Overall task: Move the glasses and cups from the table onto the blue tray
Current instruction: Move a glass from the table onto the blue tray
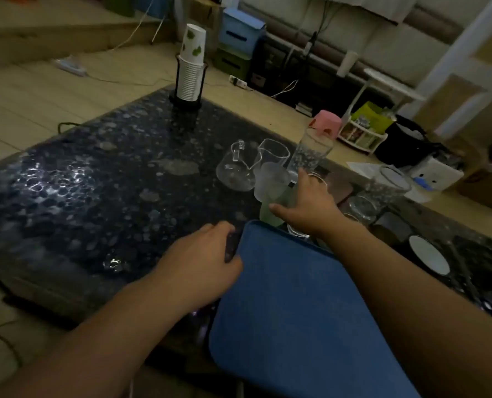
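Note:
The blue tray (296, 311) lies on the dark patterned table (95, 196) near its front edge. My right hand (308, 202) reaches past the tray's far edge, thumb and fingers round a frosted green cup (270, 182). Behind that cup stand a handled glass jug (233, 170), a glass beaker (273, 152) and a tall clear glass (310, 152). To the right are a wide patterned glass (388, 185) and a low glass (362, 208). Another glass (298, 231) is partly hidden under my right wrist. My left hand (204, 254) rests on the table against the tray's left rim, fingers loosely curled.
A rack of stacked paper cups (191, 73) stands at the table's far corner. A white dish (428, 254) sits on the table right of the tray. Past the table's far edge are a pink stool (326, 122), a small shelf (362, 133), boxes and cables on the floor.

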